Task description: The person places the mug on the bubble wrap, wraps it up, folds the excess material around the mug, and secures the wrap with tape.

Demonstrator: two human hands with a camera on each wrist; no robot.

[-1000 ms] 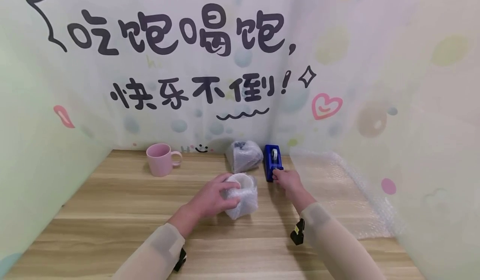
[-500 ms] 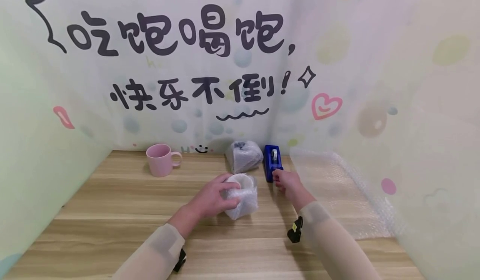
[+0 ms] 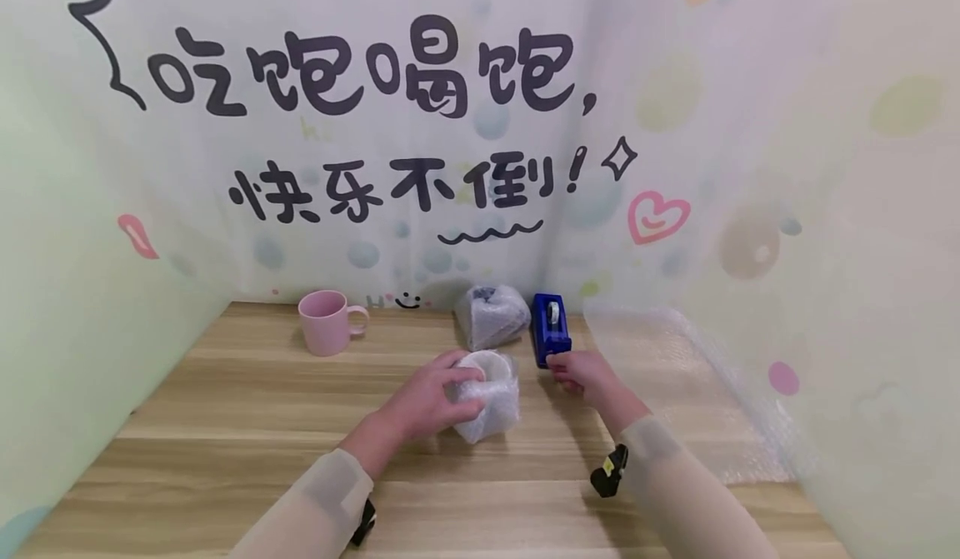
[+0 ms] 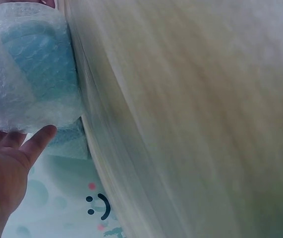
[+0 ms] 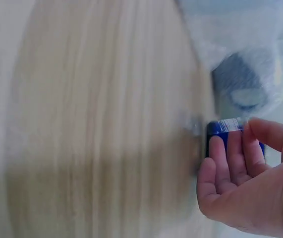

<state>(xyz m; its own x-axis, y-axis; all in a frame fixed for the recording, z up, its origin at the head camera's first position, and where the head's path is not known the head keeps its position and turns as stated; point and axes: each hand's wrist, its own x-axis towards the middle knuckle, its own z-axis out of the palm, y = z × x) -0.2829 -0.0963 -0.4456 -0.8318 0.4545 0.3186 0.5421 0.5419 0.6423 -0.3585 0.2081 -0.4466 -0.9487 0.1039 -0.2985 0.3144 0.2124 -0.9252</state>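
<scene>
My left hand [image 3: 431, 396] grips the left side of a bubble-wrapped cup [image 3: 495, 409] standing on the table. In the left wrist view the wrapped cup [image 4: 37, 74] looks pale blue through the plastic, with the thumb against its near side. A blue tape dispenser [image 3: 551, 326] with a white roll stands to the right, farther back. At its front end is my right hand [image 3: 588, 376], thumb and index finger pinched on the end of clear tape. The right wrist view shows the clear tape [image 5: 229, 124] across the dispenser's front, partly behind the fingers.
Behind the wrapped cup lies another bubble-wrapped bundle [image 3: 495, 317], something dark inside. A pink mug [image 3: 324, 326] stands at the back left. On the right a sheet of bubble wrap [image 3: 697, 392] lies flat, reaching the wall. A printed curtain [image 3: 420, 251] closes off the back.
My right hand has drawn back slightly from the dispenser, toward me. The left hand keeps its grip on the wrapped cup. The whole head view has shifted a little.
</scene>
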